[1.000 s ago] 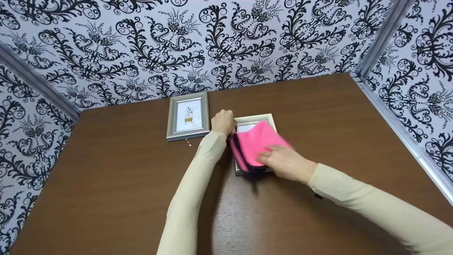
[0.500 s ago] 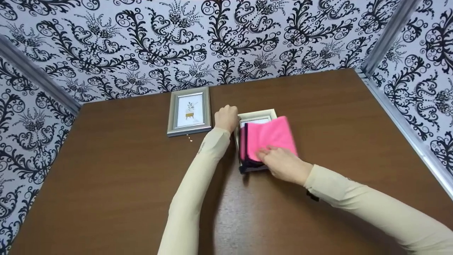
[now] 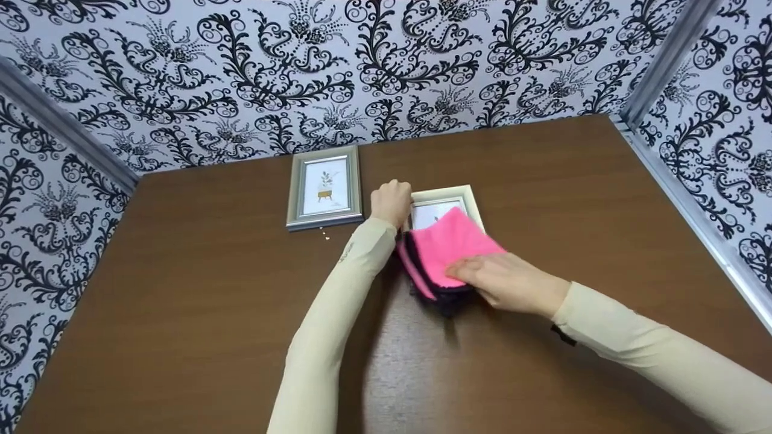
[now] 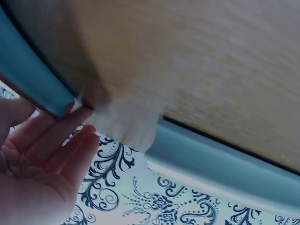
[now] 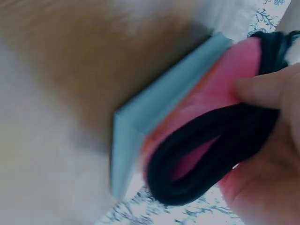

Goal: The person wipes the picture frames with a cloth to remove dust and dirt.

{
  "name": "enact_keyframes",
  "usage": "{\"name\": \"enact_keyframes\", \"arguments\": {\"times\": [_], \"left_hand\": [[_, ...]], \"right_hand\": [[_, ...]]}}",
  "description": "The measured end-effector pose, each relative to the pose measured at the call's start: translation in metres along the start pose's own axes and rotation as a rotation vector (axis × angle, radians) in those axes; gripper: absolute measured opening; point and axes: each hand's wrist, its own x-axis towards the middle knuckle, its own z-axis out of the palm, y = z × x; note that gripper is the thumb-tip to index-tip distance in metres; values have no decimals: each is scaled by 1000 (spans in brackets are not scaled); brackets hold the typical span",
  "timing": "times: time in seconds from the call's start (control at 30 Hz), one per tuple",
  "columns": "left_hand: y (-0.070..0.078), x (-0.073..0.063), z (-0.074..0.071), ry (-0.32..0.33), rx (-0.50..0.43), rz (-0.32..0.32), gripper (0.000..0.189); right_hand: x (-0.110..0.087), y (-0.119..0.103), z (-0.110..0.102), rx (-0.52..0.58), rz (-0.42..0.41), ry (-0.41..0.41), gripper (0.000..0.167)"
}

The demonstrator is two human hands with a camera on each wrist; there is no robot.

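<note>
On the brown table lies a picture frame (image 3: pixel 475 208) with a pale rim. My left hand (image 3: pixel 391 202) grips its left edge; in the left wrist view the fingers (image 4: pixel 58 136) meet a frame edge that looks blue there. My right hand (image 3: pixel 512 280) holds a folded pink cloth (image 3: pixel 443 244) with black edging against the near part of that frame, covering much of its picture. In the right wrist view the thumb (image 5: pixel 262 89) lies on the cloth, and its black edge loops below. A second picture frame (image 3: pixel 294 196), showing a potted plant, lies to the left.
Small whitish crumbs (image 3: pixel 327 237) lie just in front of the left frame on the table (image 3: pixel 193 289). A patterned wall (image 3: pixel 416 66) rises behind the table's back edge, and further patterned panels with metal rails (image 3: pixel 693 199) stand at both sides.
The cloth shifts over the frame with my right hand, turning first one way and then back, and now sits nearer the front edge. My left hand stays at the frame's left edge.
</note>
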Motion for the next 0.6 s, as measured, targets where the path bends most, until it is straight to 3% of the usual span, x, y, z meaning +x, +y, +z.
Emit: {"name": "enact_keyframes", "arguments": {"times": [0.17, 0.27, 0.4, 0.47, 0.6], "left_hand": [[0, -1, 3, 2, 8, 18, 16], [0, 0, 4, 10, 23, 32, 17], [0, 0, 4, 26, 38, 40, 18], [-1, 0, 3, 30, 40, 35, 17], [-1, 0, 1, 21, 37, 34, 19]], "right_hand": [[-12, -15, -8, -258, 133, 50, 26], [-10, -24, -4, -325, 202, 75, 23], [3, -33, 5, -269, 200, 104, 20], [11, -35, 9, -213, 156, 105, 21], [21, -31, 15, -58, 54, 60, 38]]}}
